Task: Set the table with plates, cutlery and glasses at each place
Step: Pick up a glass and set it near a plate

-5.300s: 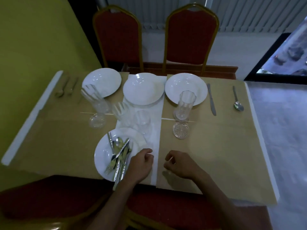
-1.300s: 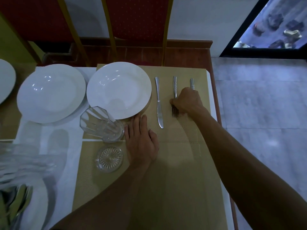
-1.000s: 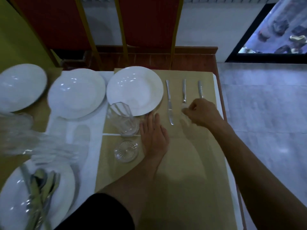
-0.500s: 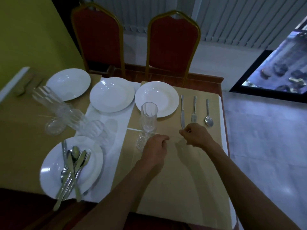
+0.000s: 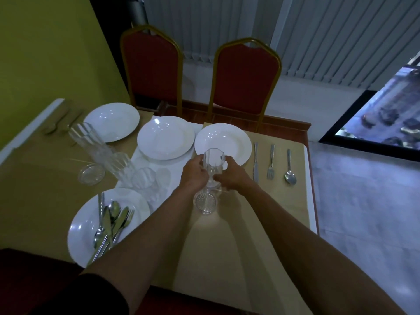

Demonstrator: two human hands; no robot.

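Step in hand: seating the glass at the far-right place. The glass (image 5: 214, 164) is upright at 6 o'clock of the far-right plate (image 5: 223, 138), with the ribbed coaster (image 5: 205, 203) at the glass's own 6 o'clock. The left hand (image 5: 195, 172) curls its fingers round the glass from 9 o'clock. The right hand (image 5: 231, 176) curls round the lower part from 3 o'clock. Both grips are closed on it.

The knife (image 5: 256, 162), fork (image 5: 271, 165) and spoon (image 5: 290, 171) lie parallel at 3 o'clock of that plate, so this place probably lacks only the glass.

Next move, my read: bring the glass toward 6 o'clock, set it centred on the coaster, then release both hands. After that, the spare glasses (image 5: 106, 153) at 9 o'clock and the cutlery pile (image 5: 111, 220) on the near plate (image 5: 86, 242) at 7 o'clock need sharing out.

Hard to see:
- The glass foot is hidden behind the hands, so I can't tell whether it's lifted or on the table (image 5: 250, 235).
- The spare glasses overlap and are transparent, so the count is unclear.
- The cutlery at far 10 o'clock is too dim to identify.
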